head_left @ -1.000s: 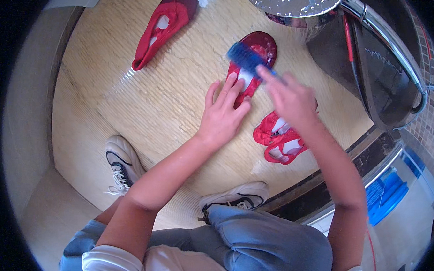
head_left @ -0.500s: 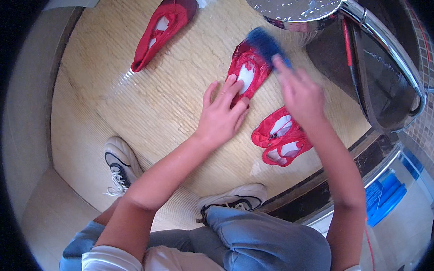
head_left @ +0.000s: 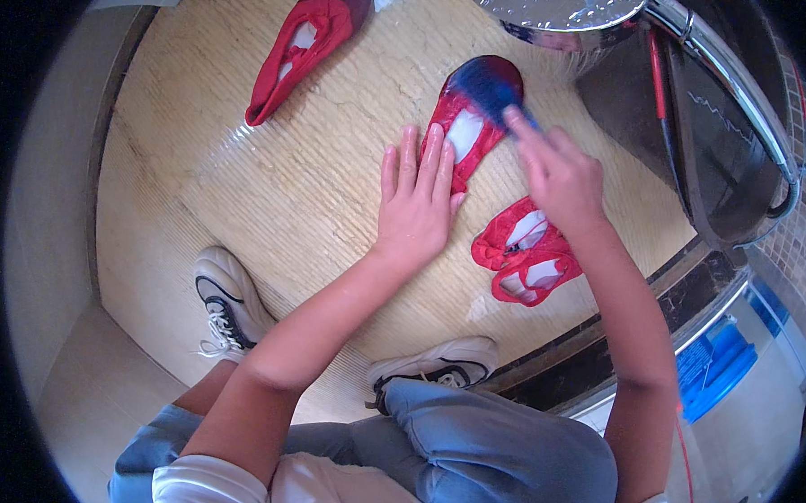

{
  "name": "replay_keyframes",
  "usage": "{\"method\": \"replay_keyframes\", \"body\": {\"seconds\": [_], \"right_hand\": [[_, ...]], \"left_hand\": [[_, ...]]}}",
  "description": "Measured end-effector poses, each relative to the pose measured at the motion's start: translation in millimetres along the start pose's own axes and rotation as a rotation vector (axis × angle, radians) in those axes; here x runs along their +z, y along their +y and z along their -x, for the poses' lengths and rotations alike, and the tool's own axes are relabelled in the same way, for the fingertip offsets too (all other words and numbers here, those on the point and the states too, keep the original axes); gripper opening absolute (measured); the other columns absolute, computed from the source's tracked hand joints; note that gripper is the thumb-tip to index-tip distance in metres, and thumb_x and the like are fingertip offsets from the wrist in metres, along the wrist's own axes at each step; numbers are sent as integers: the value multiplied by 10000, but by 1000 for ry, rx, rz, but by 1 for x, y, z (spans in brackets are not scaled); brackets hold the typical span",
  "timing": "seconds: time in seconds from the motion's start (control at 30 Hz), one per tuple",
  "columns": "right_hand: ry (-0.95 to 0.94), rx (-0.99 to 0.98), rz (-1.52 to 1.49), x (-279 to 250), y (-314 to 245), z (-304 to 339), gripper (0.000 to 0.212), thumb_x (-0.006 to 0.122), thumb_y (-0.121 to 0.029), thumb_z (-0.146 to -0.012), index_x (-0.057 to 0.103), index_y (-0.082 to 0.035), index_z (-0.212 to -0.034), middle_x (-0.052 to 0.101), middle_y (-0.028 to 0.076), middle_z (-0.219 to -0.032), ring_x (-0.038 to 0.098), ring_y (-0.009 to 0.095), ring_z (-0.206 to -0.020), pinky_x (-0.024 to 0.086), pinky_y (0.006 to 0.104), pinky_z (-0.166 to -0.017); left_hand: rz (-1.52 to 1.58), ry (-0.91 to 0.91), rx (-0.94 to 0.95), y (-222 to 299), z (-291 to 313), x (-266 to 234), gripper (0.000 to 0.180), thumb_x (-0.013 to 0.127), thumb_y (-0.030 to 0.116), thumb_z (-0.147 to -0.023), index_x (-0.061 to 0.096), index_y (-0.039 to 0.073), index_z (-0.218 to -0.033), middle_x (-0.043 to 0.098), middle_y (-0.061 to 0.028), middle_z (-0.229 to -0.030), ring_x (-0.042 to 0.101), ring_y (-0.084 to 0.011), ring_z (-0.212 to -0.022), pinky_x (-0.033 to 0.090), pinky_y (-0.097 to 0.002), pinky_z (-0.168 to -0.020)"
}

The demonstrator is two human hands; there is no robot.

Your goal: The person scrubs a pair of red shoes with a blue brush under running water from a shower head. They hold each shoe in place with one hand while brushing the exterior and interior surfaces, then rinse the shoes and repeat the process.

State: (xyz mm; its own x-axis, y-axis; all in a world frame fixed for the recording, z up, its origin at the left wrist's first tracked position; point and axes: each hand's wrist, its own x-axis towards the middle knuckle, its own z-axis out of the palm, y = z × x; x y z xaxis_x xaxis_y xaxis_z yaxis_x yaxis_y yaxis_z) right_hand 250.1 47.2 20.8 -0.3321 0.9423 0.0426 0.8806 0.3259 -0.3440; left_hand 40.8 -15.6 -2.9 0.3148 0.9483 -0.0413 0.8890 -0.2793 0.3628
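A wet red ballet shoe (head_left: 443, 117) with a darker toe lies on the tan ribbed floor, white insole upward. Over its heel end and left edge rests my left hand (head_left: 416, 198), fingers stretched out flat. My right hand (head_left: 555, 173) is closed round the handle of a blue brush (head_left: 489, 86), whose motion-blurred head lies across the toe. Just below my right hand, two more red ballet shoes (head_left: 527, 250) sit together, partly behind my forearm. Farther off to the left is another red ballet shoe (head_left: 306, 45), also dark at the toe.
At the top right, a chrome shower head (head_left: 566, 9) hangs over a dark basin (head_left: 625, 108). A blue plastic item (head_left: 717, 369) stands at the right beyond a dark sill. My sneakers (head_left: 230, 302) are planted on the floor near me.
The brush has shifted slightly down and left over the toe, uncovering its far edge. My left hand's fingers have gone from curled to straight and flat along the shoe.
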Motion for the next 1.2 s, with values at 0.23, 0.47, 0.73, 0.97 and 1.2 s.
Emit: {"method": "replay_keyframes", "body": {"seconds": [0.23,0.47,0.73,0.97,1.2], "right_hand": [[-31,-15,3,-2,-13,-1,451,609,-299,-909,549,-388,-1348,582,82,-802,626,315,-591,497,451,-484],[92,212,-88,-12,17,-20,471,624,-266,-897,545,-284,-1361,649,157,-890,651,391,-764,519,504,-671],[56,345,-295,-13,3,-19,492,663,-242,-841,560,-95,-1299,681,226,-948,676,390,-843,527,461,-742],[37,474,-463,-4,3,-10,455,663,-236,-853,556,-84,-1269,670,188,-824,678,341,-739,512,432,-679],[36,483,-479,-7,15,-6,458,657,-211,-865,542,-92,-1291,629,133,-733,635,289,-646,495,405,-636]], "left_hand": [[-13,-17,32,-4,-1,0,693,636,300,-855,395,-16,-1423,308,-185,-1545,252,-329,-1454,102,-571,-1155],[-88,-25,126,-19,-14,-22,508,585,216,-865,517,115,-1358,449,-35,-1483,370,-219,-1397,133,-582,-1132],[-228,264,226,-66,-81,-67,471,569,127,-810,598,229,-1269,482,26,-1439,401,-245,-1361,171,-565,-1113],[77,65,213,13,-40,-14,512,672,253,-805,563,264,-1305,473,-6,-1432,366,-293,-1378,270,-575,-1074],[-50,-17,424,8,-55,-13,322,565,228,-850,622,227,-1167,505,4,-1410,353,-271,-1401,197,-608,-1126]]}}
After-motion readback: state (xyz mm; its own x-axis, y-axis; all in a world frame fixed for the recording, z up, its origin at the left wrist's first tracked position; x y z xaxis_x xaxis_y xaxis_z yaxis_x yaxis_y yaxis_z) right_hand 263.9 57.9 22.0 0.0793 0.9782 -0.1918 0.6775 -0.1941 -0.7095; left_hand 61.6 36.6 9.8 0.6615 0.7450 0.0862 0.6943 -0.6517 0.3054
